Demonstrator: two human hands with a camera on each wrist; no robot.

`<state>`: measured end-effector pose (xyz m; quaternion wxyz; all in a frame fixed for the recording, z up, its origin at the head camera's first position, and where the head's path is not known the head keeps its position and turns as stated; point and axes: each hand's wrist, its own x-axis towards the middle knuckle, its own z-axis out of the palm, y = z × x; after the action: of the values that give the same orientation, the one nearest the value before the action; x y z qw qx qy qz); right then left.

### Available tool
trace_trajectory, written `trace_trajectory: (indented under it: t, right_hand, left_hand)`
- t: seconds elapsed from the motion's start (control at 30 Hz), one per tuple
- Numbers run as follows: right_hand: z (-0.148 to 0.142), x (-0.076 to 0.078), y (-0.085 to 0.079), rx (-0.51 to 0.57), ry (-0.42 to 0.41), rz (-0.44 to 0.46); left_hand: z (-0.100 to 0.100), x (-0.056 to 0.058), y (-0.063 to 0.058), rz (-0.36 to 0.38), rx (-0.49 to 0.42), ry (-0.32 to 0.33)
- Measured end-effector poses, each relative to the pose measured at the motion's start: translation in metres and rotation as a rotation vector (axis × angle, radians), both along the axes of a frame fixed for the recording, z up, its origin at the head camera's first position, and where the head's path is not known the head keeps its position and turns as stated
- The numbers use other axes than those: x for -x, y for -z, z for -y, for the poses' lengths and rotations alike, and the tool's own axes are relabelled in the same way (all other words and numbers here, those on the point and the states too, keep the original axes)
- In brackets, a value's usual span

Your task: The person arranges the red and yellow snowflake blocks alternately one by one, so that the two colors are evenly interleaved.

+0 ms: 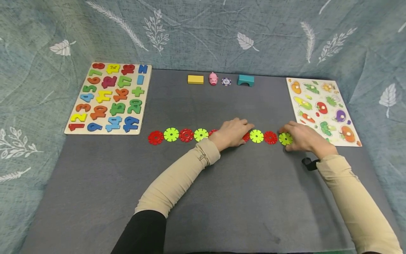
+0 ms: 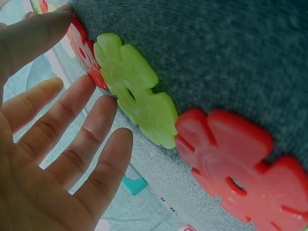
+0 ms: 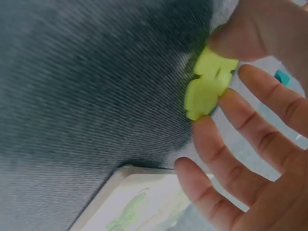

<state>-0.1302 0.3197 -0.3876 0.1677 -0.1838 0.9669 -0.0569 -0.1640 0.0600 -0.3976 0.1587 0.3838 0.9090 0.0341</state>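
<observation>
A row of flower-shaped plastic discs, alternating red and yellow-green, lies flat on the dark grey table. My left hand (image 1: 233, 132) reaches over the middle of the row and hides part of it. Its fingers are spread and fairly straight, with the thumb and fingertips at the edges of a red disc (image 2: 84, 53) beside a yellow-green disc (image 2: 134, 91). At the row's right end, my right hand (image 1: 304, 137) holds the last yellow-green disc (image 1: 285, 139) by its edges, thumb on one side and fingertips on the other. A red disc (image 1: 270, 137) lies just left of it.
A wooden number puzzle board (image 1: 143, 102) lies at left, a vegetable puzzle board (image 1: 344, 141) at right beyond my right hand. Along the back stand a yellow block (image 1: 195, 79), pink pig (image 1: 213, 78), poker chip (image 1: 226, 82) and teal arch block (image 1: 245, 80). Leaf-patterned cloth hangs behind.
</observation>
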Motion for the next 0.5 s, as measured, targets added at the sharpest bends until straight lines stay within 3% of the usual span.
trace_trajectory:
  t: [0.23,0.5]
  right_hand:
    - [0.002,0.005,0.0,0.01,0.007,0.019]
    - [0.004,-0.007,0.002,-0.009,0.047,-0.016]
  left_hand:
    - [0.0,0.0,-0.002,0.018,0.006,0.0]
    - [0.002,-0.002,0.001,0.019,0.004,-0.001]
